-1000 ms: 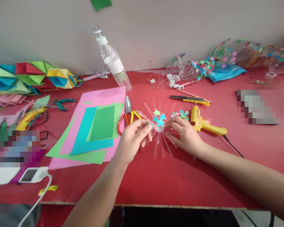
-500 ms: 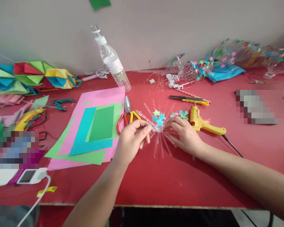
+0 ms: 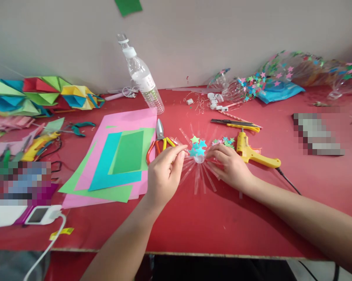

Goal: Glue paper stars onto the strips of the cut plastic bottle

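Observation:
A clear plastic bottle piece (image 3: 199, 159), cut into thin strips that fan outward, lies on the red table. Several blue stars and a light green star (image 3: 194, 139) cluster around its round middle. My left hand (image 3: 166, 173) is at its left side, thumb and forefinger nearly together by the stars. Anything between those fingertips is too small to make out. My right hand (image 3: 233, 166) has bent fingers on the strips at the right, steadying the piece. Just behind it is a small pile of coloured stars (image 3: 227, 141).
Right of my right hand are a yellow glue gun (image 3: 253, 154) and a utility knife (image 3: 243, 125). On the left are pliers (image 3: 160, 136) and coloured sheets (image 3: 105, 164). A bottle (image 3: 143, 76) stands behind, and star-covered plastic pieces (image 3: 252, 86) lie at the back right.
My left hand's fingers have straightened and lifted slightly from the left edge of the bottle piece. The teal bit seen at its fingertips no longer shows. My right hand stays put.

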### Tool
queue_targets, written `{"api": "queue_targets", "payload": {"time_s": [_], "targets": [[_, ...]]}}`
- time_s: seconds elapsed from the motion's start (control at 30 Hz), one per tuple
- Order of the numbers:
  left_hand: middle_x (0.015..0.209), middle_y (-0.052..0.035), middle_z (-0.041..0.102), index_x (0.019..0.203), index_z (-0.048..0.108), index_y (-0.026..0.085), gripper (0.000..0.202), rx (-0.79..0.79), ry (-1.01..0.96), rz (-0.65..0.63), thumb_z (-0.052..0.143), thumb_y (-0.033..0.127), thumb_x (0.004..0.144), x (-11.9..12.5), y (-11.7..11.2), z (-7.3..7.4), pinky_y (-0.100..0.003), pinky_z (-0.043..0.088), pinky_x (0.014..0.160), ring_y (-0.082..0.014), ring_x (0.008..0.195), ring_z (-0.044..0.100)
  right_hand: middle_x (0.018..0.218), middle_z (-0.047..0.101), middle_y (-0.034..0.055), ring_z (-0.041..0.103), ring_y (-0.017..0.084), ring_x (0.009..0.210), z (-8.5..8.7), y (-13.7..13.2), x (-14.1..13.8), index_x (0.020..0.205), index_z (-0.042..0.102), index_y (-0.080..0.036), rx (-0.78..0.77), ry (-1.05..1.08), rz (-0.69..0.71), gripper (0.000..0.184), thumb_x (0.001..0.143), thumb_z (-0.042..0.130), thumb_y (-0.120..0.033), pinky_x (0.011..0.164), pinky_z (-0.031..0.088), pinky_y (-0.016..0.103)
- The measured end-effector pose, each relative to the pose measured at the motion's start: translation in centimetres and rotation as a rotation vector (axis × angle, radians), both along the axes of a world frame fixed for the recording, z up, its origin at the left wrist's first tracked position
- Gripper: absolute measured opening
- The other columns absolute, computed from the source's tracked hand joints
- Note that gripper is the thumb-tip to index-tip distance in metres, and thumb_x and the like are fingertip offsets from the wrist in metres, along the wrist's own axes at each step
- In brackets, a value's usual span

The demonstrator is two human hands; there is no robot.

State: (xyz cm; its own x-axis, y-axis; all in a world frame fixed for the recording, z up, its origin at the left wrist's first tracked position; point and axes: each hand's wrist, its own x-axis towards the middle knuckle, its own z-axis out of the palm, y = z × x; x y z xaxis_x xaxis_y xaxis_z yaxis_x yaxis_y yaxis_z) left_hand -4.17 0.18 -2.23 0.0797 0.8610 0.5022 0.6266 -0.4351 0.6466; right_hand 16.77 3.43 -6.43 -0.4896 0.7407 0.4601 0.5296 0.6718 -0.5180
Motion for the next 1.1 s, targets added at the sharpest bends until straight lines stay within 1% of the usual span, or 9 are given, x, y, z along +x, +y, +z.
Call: {"api": "queue_targets", "payload": {"time_s": [0.13,0.2,0.27,0.33,0.5,0.63,0.8,0.97,1.1], "targets": [[0.082,-0.0025,0.066,0.101,0.066,0.017,0.017,0.075,0.007,-0.009,0.053,0.017,0.091,0.2,-0.29,0.3,-0.022,0.048,0.058,-0.0092,0.06,0.055,0.102,0.062,0.0092,0.062,0.023,0.096,0.33,-0.13,-0.08,0.1,0.058,-0.021,-0.002,0.052,0.008,0.023,0.081,0.053,-0.008,0.083,0.053,0.041],[0.083,-0.0019,0.065,0.106,0.064,0.017,0.021,0.1,0.018,-0.012,0.054,0.013,0.088,0.21,-0.4,0.37,-0.023,0.048,0.057,-0.0082,0.057,0.05,0.104,0.062,0.0094,0.061,0.023,0.099,0.47,-0.2,-0.08,0.103,0.056,-0.021,0.008,0.068,0.014,0.031,0.078,0.051,-0.004,0.085,0.053,0.041],[0.086,-0.002,0.065,0.111,0.062,0.017,0.028,0.108,0.037,-0.024,0.055,0.01,0.085,0.2,-0.46,0.33,-0.023,0.049,0.057,-0.0076,0.054,0.046,0.104,0.062,0.0093,0.061,0.023,0.1,0.53,-0.23,-0.03,0.105,0.055,-0.021,0.017,0.076,0.017,0.034,0.076,0.05,-0.003,0.086,0.053,0.041],[0.088,-0.0027,0.065,0.112,0.061,0.017,0.032,0.121,0.073,-0.029,0.057,0.008,0.082,0.22,-0.43,0.21,-0.025,0.051,0.061,-0.0082,0.055,0.046,0.103,0.062,0.0091,0.061,0.023,0.099,0.5,-0.21,0.04,0.103,0.054,-0.021,0.019,0.073,0.015,0.03,0.078,0.052,-0.005,0.086,0.053,0.042],[0.095,-0.0059,0.069,0.115,0.058,0.017,0.031,0.172,0.163,0.003,0.06,0.01,0.084,0.3,0.02,-0.18,-0.028,0.055,0.072,-0.0124,0.071,0.061,0.1,0.064,0.0099,0.063,0.023,0.095,0.32,-0.06,0.09,0.099,0.056,-0.02,-0.003,0.06,-0.003,0.014,0.086,0.056,-0.015,0.084,0.053,0.041],[0.093,-0.0066,0.069,0.112,0.059,0.017,0.027,0.255,0.215,-0.044,0.06,0.01,0.086,0.26,0.41,-0.32,-0.029,0.055,0.078,-0.015,0.081,0.066,0.099,0.064,0.0095,0.062,0.023,0.095,0.34,0.01,0.01,0.099,0.056,-0.02,-0.014,0.058,-0.002,0.012,0.088,0.055,-0.016,0.083,0.054,0.042],[0.093,-0.0061,0.068,0.123,0.055,0.019,0.036,0.272,0.276,-0.03,0.06,0.011,0.088,0.16,0.48,-0.42,-0.027,0.055,0.072,-0.0146,0.079,0.066,0.098,0.064,0.0092,0.063,0.023,0.094,0.39,0.06,0.01,0.098,0.057,-0.021,-0.009,0.07,0.007,0.011,0.088,0.056,-0.017,0.083,0.054,0.042],[0.091,-0.0056,0.064,0.118,0.06,0.02,0.03,0.306,0.323,-0.011,0.059,0.014,0.088,0.09,0.46,-0.57,-0.023,0.054,0.063,-0.0139,0.078,0.065,0.098,0.065,0.0089,0.064,0.023,0.095,0.34,0.14,0.07,0.097,0.059,-0.021,-0.014,0.064,0.002,0.011,0.087,0.056,-0.017,0.085,0.054,0.043],[0.09,-0.0065,0.065,0.115,0.062,0.018,0.027,0.369,0.375,-0.002,0.059,0.014,0.089,0.08,0.48,-0.49,-0.026,0.056,0.069,-0.0152,0.079,0.065,0.098,0.065,0.0092,0.064,0.023,0.095,0.23,0.22,0.07,0.097,0.058,-0.02,-0.012,0.063,0.0,0.012,0.086,0.056,-0.015,0.084,0.054,0.043]]}}
